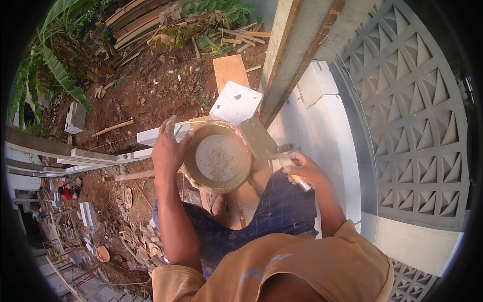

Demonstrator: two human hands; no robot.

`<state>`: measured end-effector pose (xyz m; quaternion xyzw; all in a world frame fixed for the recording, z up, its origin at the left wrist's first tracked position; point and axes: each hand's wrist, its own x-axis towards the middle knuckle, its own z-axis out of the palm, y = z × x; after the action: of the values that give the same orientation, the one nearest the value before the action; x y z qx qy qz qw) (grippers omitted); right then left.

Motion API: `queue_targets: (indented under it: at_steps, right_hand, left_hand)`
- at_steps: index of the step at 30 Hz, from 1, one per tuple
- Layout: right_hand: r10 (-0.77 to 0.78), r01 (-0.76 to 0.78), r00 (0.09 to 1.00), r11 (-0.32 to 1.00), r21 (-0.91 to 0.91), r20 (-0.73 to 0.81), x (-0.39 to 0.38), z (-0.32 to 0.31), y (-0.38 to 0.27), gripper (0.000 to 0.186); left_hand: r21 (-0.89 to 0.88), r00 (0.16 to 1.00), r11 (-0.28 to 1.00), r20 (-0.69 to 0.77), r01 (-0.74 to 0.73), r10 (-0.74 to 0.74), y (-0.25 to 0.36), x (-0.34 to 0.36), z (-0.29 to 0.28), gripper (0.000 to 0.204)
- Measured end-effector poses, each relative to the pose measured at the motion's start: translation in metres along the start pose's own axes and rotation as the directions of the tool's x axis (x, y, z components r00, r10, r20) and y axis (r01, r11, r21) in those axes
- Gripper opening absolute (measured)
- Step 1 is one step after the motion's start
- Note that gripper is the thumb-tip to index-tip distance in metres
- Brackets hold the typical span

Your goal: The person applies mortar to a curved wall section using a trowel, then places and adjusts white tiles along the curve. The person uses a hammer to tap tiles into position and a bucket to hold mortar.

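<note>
A bucket (239, 178) of wet grey mortar sits in front of me, its rim crusted. My left hand (170, 143) grips the bucket's left rim. A thin green stick with a yellow part (178, 130) lies by those fingers. My right hand (304, 170) holds a trowel (256, 138) by its handle, the square blade over the bucket's right edge. Behind the bucket rests a white block (234, 99) with dark marks, near an orange board (229, 68). My bare foot shows below the bucket, on boards.
A concrete post (282, 45) and white block wall (332, 151) stand at right, beside a patterned grey breeze-block wall (402, 110). White blocks (75, 118), rubble, banana plants (60, 70) and timber (133, 17) lie around the dirt yard. A person in red (68, 190) is far left below.
</note>
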<state>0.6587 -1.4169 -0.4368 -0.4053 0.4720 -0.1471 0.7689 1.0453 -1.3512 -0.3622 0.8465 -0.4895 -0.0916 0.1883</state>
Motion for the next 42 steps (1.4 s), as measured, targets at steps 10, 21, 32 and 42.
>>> queue_targets:
  at_steps: [10,21,32,42]
  right_hand:
    - [-0.666,0.333,0.588,0.717,-0.612,-0.46,0.073,-0.157,-0.085,0.048]
    - [-0.809,-0.285,0.423,0.309,-0.907,-0.408,0.16,-0.223,-0.126,0.048]
    - [-0.821,-0.343,0.294,0.387,-0.856,-0.489,0.145,-0.244,-0.112,0.049]
    - [-0.851,-0.228,0.35,0.328,-0.917,-0.392,0.149,-0.216,-0.113,0.045]
  left_hand:
    - [-0.007,0.994,1.0,0.109,-0.021,0.022,0.003,-0.015,-0.009,0.07]
    - [-0.006,0.98,0.995,0.174,-0.095,0.095,0.008,-0.035,-0.011,0.072]
    - [-0.042,0.949,0.993,0.292,-0.113,0.121,0.021,-0.031,-0.008,0.07]
    - [0.012,0.932,0.986,0.33,-0.166,0.153,0.022,-0.029,0.001,0.068]
